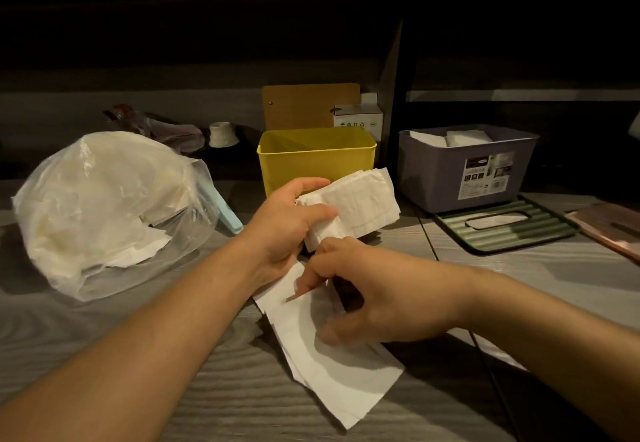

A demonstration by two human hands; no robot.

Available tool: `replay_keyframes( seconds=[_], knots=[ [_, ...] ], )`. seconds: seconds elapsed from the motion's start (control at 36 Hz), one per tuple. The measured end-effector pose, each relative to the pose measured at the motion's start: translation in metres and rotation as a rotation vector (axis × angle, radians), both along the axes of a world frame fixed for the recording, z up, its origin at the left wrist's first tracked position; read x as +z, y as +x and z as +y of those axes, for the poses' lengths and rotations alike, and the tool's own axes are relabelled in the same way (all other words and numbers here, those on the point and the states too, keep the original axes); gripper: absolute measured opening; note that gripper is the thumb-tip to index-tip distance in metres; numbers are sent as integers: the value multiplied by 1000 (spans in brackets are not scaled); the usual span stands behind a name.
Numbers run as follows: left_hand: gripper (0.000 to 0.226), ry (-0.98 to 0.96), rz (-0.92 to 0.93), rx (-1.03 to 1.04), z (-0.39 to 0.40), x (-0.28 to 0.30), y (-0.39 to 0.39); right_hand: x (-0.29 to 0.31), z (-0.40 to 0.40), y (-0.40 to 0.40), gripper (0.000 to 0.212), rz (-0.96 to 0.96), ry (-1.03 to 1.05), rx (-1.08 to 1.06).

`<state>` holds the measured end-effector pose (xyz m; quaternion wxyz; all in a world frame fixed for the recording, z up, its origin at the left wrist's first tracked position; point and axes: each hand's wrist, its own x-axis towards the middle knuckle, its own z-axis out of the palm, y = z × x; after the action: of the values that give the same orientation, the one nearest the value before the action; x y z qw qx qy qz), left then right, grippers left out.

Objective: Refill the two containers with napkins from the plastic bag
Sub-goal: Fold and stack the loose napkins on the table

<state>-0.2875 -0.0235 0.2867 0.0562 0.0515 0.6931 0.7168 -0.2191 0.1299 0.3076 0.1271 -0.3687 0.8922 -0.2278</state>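
Note:
A clear plastic bag (100, 213) full of white napkins lies on the table at the left. Behind my hands stands a yellow container (315, 156), and to its right a purple container (464, 168) with white napkins inside. My left hand (287, 227) grips a folded stack of napkins (360, 206) just in front of the yellow container. My right hand (367, 292) hovers with curled fingers over loose napkins (332, 369) lying flat on the table, its fingertips touching or pinching their near edge; the grip is blurred.
A green ribbed lid (505, 227) with a slot lies in front of the purple container, a pink lid (613, 227) to its right. A wooden board (308, 105), a white box (360, 121), a small white cup (221, 134) and a light blue clip (228, 214) sit behind.

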Motion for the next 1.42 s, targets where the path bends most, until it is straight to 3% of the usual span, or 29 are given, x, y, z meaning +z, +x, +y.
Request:
replay_keyframes(
  seconds=[0.22, 0.39, 0.44, 0.58, 0.94, 1.03, 1.14, 1.19, 1.25, 1.33, 1.42],
  knots=[
    [42, 82, -18, -12, 0, 2, 1, 6, 13, -2, 11, -52, -166, -47],
    [42, 100, -30, -39, -1, 1, 2, 16, 29, -3, 8, -455, -501, 18],
    [41, 136, -48, -37, -1, 1, 1, 13, 25, -5, 9, -395, -436, 7],
    [38, 187, -86, -47, 0, -1, 0, -7, 3, -9, 16, -25, -150, -5],
    [40, 185, -90, -67, -1, -2, -3, -22, -8, -8, 18, 220, -238, -100],
    [39, 128, -62, -116, -6, 2, -4, -14, 3, -10, 10, 128, -371, -113],
    [41, -6, -13, -146, -11, 8, -2, 9, 21, -7, 12, -263, -882, -112],
    [53, -44, -2, -155, -11, 8, 1, 12, 28, -10, 19, -357, -1100, -222],
    [58, -23, -23, -157, -9, 8, 3, 9, 30, -16, 28, -383, -1169, -374],
    [27, 19, -69, -138, -6, 7, 5, -1, 32, -27, 24, -426, -1167, -602],
    [21, 38, -98, -106, -5, 4, 3, -9, 34, -36, 17, -469, -1192, -720]
  ],
)
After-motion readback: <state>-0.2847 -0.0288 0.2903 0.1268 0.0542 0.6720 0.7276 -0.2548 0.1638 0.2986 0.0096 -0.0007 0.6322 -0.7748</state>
